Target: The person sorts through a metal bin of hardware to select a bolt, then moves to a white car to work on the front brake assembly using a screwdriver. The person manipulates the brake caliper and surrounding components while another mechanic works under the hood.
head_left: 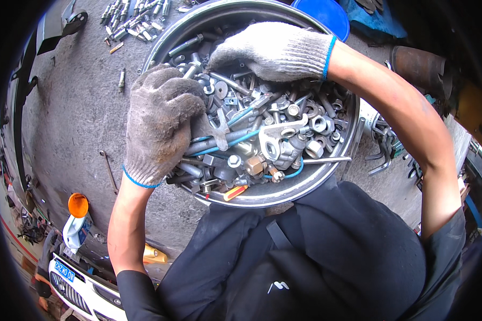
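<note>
A round metal basin (300, 191) full of loose hardware stands in front of my lap. Bolts, nuts, washers, a silver bracket (273, 143) and a thin blue cable (292, 174) lie jumbled inside. My left hand (166, 115), in a grey knit glove, is curled over the basin's left side; its fingertips are hidden against the pieces. Over the far part of the heap, my gloved right hand (276, 52) bends its fingers down among the bolts. A silver bolt (191, 69) shows between the two hands. What either hand grips is hidden.
Several spark-plug-like metal pieces (136, 21) lie on the concrete at the far left. A wrench (109, 172) rests left of the basin. Behind it is a blue lid (326, 18); hex keys (381, 155) lie right. A white car (77, 294) stands lower left.
</note>
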Demonstrator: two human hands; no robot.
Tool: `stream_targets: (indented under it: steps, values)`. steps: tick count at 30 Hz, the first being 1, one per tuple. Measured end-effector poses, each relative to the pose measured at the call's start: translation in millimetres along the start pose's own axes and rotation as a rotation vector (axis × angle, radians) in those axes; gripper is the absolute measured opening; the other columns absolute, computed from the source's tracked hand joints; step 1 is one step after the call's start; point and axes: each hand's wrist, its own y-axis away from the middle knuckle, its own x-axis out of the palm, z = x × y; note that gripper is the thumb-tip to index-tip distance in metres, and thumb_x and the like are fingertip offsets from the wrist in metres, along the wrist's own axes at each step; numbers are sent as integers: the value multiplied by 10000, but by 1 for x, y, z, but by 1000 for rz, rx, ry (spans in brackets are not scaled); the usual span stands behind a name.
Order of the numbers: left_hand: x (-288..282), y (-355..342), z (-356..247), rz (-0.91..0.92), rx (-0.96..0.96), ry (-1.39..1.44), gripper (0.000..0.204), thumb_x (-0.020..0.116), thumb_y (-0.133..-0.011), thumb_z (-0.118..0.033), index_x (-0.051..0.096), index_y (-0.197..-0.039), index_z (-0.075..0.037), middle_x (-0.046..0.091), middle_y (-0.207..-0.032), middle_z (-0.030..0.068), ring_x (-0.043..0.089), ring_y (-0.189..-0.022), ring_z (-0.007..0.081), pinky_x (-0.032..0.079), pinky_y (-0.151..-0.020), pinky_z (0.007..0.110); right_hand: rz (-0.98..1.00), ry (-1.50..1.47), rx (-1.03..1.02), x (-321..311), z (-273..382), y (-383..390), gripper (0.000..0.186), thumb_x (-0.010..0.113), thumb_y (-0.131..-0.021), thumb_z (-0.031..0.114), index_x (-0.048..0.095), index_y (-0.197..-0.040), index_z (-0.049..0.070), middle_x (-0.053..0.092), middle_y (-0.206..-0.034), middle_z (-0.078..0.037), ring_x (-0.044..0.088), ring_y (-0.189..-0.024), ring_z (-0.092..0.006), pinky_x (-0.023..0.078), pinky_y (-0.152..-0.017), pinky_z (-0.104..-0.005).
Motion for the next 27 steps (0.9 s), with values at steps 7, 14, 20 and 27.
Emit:
stream_targets:
  steps: [7, 14, 20, 27]
  values:
    - [4, -1, -2, -22, -5, -28, 237, 653, -673, 37, 740, -871, -57, 744, -1082, 107, 637, -1182, 371, 457, -1090, 526, 168, 151, 88, -12, 19, 6, 460, 583, -855, -11, 713, -1289, 63, 752, -1130, -206, 725, -1076, -369, 569, -973, -466]
    - [2, 0, 1, -14, 4, 11, 261, 626, -650, 41, 732, -877, -33, 744, -1098, 123, 632, -1201, 385, 440, -1115, 539, 182, 238, 128, -41, 49, 37, 455, 644, -769, -7, 771, -1194, 98, 767, -1055, -166, 728, -1034, -348, 570, -940, -450]
    - [4, 1, 2, -25, -4, 0, 277, 620, -636, 33, 730, -882, -35, 744, -1096, 122, 632, -1196, 388, 427, -1134, 552, 152, 271, 142, -42, 44, 58, 413, 670, -762, 12, 780, -1151, 98, 755, -1030, -153, 718, -1009, -346, 571, -911, -450]
    - [2, 0, 1, -19, 0, 8, 251, 648, -655, 30, 738, -874, -52, 743, -1083, 119, 637, -1185, 383, 440, -1111, 539, 105, 454, 224, -55, 52, 51, 332, 691, -742, 40, 789, -1058, 70, 745, -956, -167, 734, -947, -358, 593, -858, -448]
